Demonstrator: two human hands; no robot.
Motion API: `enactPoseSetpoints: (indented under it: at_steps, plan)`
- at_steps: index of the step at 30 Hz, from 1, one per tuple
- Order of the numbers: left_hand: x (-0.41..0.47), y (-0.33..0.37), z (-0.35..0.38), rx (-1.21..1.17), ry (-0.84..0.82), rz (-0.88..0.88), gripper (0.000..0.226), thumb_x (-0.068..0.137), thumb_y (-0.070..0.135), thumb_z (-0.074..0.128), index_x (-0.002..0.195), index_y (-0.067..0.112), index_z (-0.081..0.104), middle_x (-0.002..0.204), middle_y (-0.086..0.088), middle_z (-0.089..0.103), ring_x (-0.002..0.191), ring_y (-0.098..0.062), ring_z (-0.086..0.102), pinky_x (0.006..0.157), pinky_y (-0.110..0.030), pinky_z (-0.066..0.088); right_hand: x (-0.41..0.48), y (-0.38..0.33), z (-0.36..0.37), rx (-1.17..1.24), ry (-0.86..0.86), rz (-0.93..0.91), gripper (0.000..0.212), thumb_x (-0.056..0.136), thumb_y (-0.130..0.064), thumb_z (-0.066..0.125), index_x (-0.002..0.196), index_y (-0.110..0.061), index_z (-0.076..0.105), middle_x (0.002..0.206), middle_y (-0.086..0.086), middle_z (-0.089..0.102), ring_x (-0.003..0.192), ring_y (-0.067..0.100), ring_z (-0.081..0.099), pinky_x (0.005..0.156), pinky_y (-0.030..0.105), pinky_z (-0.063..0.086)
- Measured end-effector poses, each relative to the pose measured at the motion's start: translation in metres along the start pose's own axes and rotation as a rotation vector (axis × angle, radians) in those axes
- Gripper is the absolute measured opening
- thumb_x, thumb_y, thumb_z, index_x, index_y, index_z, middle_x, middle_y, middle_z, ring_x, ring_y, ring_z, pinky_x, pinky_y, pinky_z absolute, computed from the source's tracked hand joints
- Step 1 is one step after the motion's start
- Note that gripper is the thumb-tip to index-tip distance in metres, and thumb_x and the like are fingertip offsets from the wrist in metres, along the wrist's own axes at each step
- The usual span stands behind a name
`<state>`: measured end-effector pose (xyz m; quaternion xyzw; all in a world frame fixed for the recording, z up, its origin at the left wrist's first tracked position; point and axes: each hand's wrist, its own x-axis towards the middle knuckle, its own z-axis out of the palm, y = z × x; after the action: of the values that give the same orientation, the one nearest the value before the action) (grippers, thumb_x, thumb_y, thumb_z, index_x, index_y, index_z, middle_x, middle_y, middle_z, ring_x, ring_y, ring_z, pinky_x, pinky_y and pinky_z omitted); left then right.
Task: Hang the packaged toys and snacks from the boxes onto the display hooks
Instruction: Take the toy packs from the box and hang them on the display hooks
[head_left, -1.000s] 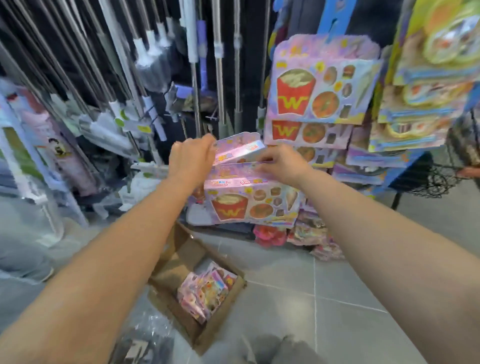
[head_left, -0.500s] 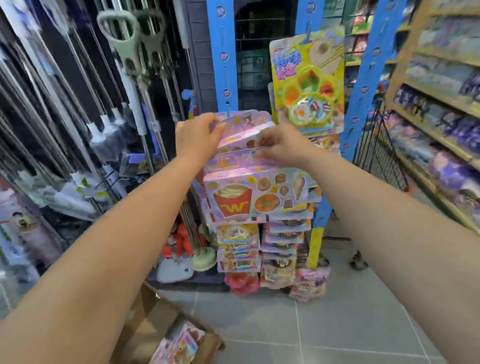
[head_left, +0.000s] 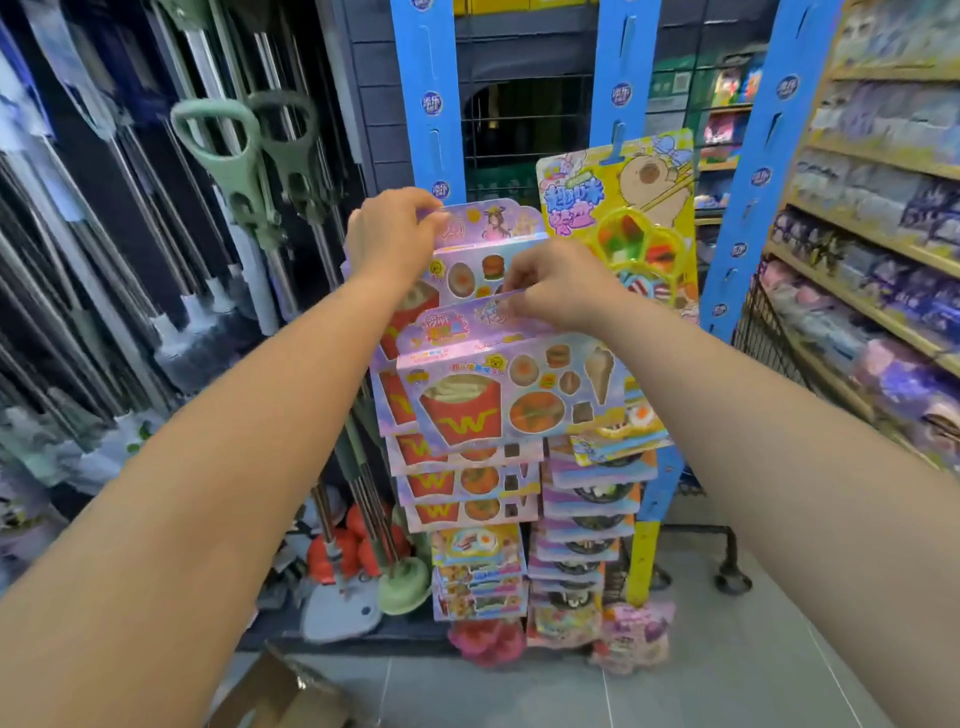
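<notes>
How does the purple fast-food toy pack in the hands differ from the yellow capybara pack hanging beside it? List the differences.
The purple pack is gripped at its top by the right hand and tilts forward; the yellow pack hangs flat on the blue strip, untouched. The purple pack shows fries marked W, a burger and a cone; the yellow one shows a capybara and a flower-shaped tray. The left hand holds another purple pack behind. Both are carded toy food sets.

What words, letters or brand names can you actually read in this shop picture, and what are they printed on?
"W": yellow letter on the red fries box of the toy food pack in the hands, repeated on the packs hanging below.
Round logos on the blue display strips: blurred, unreadable.
Big blue characters on the yellow capybara pack: too blurred to read.
Shelf goods at right: too blurred to read.
</notes>
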<state>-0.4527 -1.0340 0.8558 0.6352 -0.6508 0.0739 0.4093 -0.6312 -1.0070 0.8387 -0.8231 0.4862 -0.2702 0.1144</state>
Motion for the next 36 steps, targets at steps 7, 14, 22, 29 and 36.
enactPoseSetpoints:
  at_steps: [7, 14, 22, 29, 36]
  plan:
    - [0.014, -0.007, 0.008, -0.140, -0.010, -0.023, 0.023, 0.085, 0.031, 0.063, 0.104, 0.020, 0.070, 0.107, 0.000, 0.070, 0.101, -0.018, 0.063, 0.095, -0.039, 0.047, 0.020, -0.002, -0.004, 0.022, 0.028, 0.023, 0.007, 0.079, -0.017, 0.066, 0.079, -0.022, 0.063, 0.067, -0.010, 0.051, 0.078, 0.018, 0.055, 0.069, 0.031, 0.046]
    - [0.015, -0.009, 0.011, -0.107, -0.002, -0.007, 0.012, 0.085, 0.030, 0.063, 0.094, 0.023, 0.063, 0.101, -0.001, 0.069, 0.098, -0.020, 0.062, 0.097, -0.043, 0.043, 0.030, -0.001, -0.003, 0.004, 0.033, 0.051, 0.006, 0.080, -0.017, 0.066, 0.079, -0.022, 0.063, 0.068, -0.010, 0.051, 0.077, 0.017, 0.053, 0.065, 0.026, 0.039]
    - [0.010, -0.014, 0.016, 0.025, 0.068, 0.104, 0.019, 0.083, 0.031, 0.066, 0.094, 0.017, 0.070, 0.099, -0.002, 0.057, 0.099, -0.021, 0.055, 0.076, -0.029, 0.040, 0.037, 0.005, -0.001, -0.031, 0.010, 0.062, 0.010, 0.081, -0.013, 0.066, 0.089, -0.013, 0.071, 0.070, -0.006, 0.054, 0.077, 0.020, 0.054, 0.065, 0.028, 0.043]
    - [0.015, -0.010, 0.006, 0.302, -0.016, 0.169, 0.027, 0.083, 0.044, 0.062, 0.095, 0.022, 0.071, 0.098, 0.000, 0.071, 0.101, -0.024, 0.057, 0.092, -0.038, 0.031, 0.038, 0.003, -0.004, -0.022, -0.020, 0.040, 0.006, 0.080, -0.013, 0.067, 0.086, -0.012, 0.070, 0.064, -0.012, 0.051, 0.074, 0.019, 0.052, 0.070, 0.033, 0.048]
    - [0.025, -0.010, -0.013, -0.095, 0.027, 0.128, 0.024, 0.089, 0.033, 0.056, 0.093, 0.014, 0.070, 0.091, -0.002, 0.071, 0.084, -0.017, 0.064, 0.081, -0.034, 0.052, 0.050, -0.001, -0.012, 0.034, 0.000, 0.038, 0.002, 0.081, -0.013, 0.068, 0.082, -0.015, 0.067, 0.066, -0.008, 0.054, 0.066, 0.015, 0.051, 0.066, 0.030, 0.047]
